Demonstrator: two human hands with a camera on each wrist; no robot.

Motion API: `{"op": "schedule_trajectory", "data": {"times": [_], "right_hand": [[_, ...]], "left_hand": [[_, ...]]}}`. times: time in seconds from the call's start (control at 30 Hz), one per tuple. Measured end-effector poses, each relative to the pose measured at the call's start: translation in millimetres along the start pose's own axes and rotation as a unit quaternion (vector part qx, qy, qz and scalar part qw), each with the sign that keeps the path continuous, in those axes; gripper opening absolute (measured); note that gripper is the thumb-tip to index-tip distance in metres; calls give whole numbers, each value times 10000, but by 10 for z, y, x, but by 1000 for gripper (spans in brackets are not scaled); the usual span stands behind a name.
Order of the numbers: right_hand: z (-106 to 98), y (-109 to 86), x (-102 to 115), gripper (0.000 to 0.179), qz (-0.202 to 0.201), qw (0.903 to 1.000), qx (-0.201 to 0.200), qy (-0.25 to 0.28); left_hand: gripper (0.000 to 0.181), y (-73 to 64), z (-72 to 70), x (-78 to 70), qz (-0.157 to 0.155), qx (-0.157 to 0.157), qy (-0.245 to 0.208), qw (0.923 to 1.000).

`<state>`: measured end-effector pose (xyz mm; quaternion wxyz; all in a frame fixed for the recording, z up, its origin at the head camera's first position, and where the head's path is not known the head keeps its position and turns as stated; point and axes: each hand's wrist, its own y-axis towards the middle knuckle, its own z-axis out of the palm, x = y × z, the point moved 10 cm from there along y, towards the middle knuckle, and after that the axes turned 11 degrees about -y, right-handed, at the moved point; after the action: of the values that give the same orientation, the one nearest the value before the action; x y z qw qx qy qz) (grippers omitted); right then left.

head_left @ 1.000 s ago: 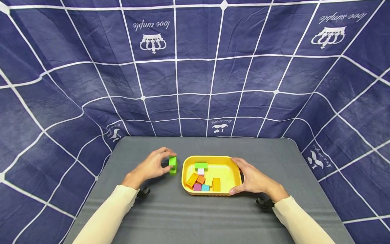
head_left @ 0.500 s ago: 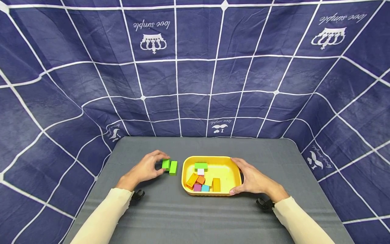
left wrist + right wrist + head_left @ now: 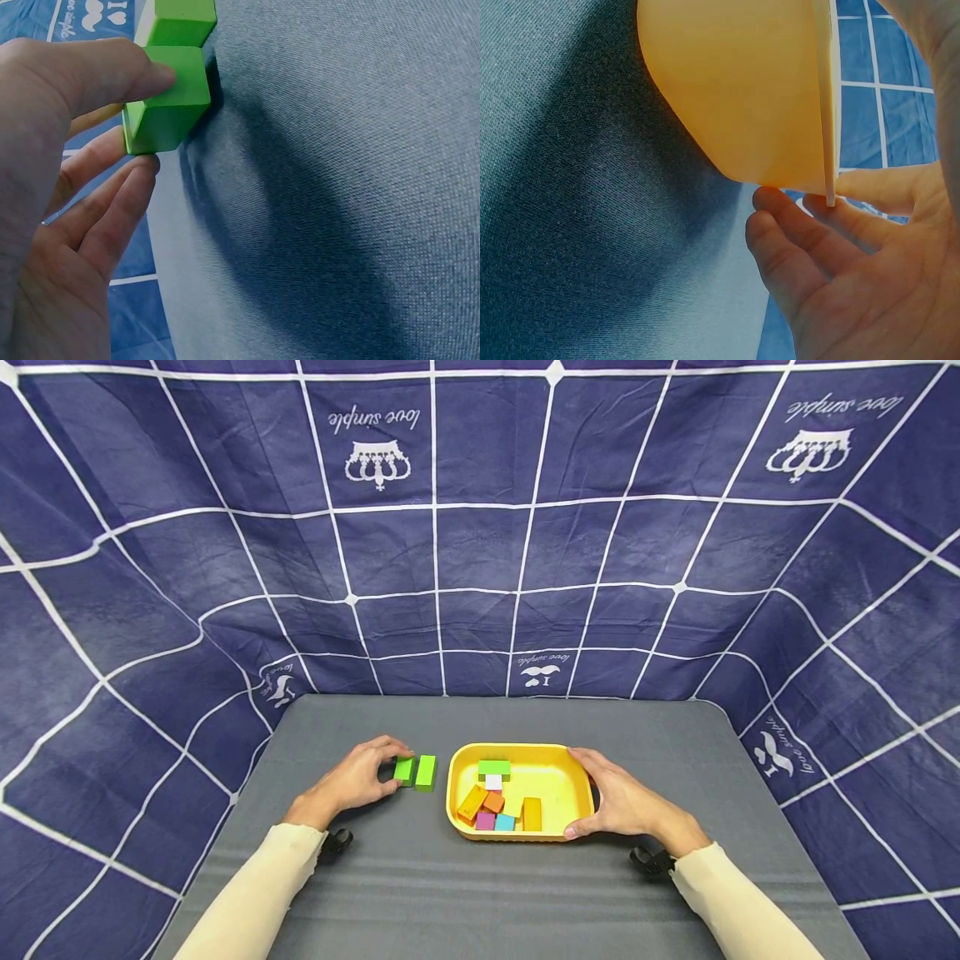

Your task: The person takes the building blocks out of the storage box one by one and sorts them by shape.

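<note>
My left hand (image 3: 356, 781) pinches a green rectangular block (image 3: 404, 770) between thumb and fingers, low over the grey table. In the left wrist view the thumb lies on the face of this block (image 3: 169, 126), with fingers along its other side. Just right of it a second green block (image 3: 426, 772) lies on the table. My right hand (image 3: 626, 802) grips the right end of a yellow plastic bin (image 3: 558, 789), thumb at the near corner and fingers at the far one. The right wrist view shows fingertips against the wall of the bin (image 3: 735, 97).
Inside the bin's left half lie a green block (image 3: 494, 768), a white block (image 3: 493, 782), orange blocks (image 3: 472, 802), a purple cube (image 3: 486, 821), a blue cube (image 3: 505, 822) and a yellow-orange block (image 3: 532, 814). A blue curtain (image 3: 480, 552) with white lines surrounds the grey table (image 3: 480, 893).
My left hand has brought the green block down and left, from above the other green block to a spot beside it. The right hand and the bin have stayed in place.
</note>
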<state>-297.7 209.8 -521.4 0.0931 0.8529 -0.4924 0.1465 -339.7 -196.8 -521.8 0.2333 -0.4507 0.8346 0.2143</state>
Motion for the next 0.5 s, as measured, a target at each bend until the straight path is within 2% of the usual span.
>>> {"op": "schedule_trajectory", "data": {"times": [0.5], "right_hand": [[-10, 5, 8, 142, -9, 10000, -40, -34]], "left_hand": [[50, -9, 51, 65, -122, 120, 8, 9999]]}}
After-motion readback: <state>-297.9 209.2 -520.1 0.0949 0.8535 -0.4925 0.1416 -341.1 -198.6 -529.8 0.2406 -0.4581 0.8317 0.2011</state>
